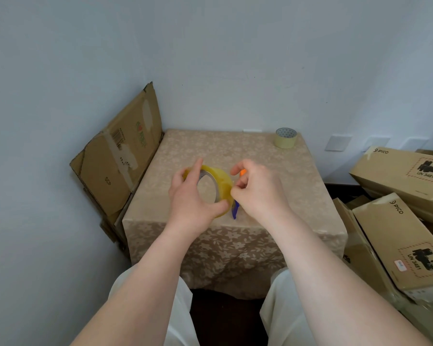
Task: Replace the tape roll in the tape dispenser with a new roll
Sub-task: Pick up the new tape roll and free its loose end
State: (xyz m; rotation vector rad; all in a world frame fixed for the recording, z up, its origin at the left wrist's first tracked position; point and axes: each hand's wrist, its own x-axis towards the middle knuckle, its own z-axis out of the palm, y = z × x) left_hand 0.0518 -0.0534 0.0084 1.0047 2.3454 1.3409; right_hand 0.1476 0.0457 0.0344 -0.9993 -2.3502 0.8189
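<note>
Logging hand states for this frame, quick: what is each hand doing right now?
Left hand: closed around the yellow tape roll, held above the table.
Right hand: fingers pinched at the roll's outer edge.

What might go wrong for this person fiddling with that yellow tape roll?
The right hand is picking at the edge of the yellow tape roll held by the left hand; the end may tear or stick back. The dispenser lies mostly hidden beneath the hands, so it could get knocked across the table.
</note>
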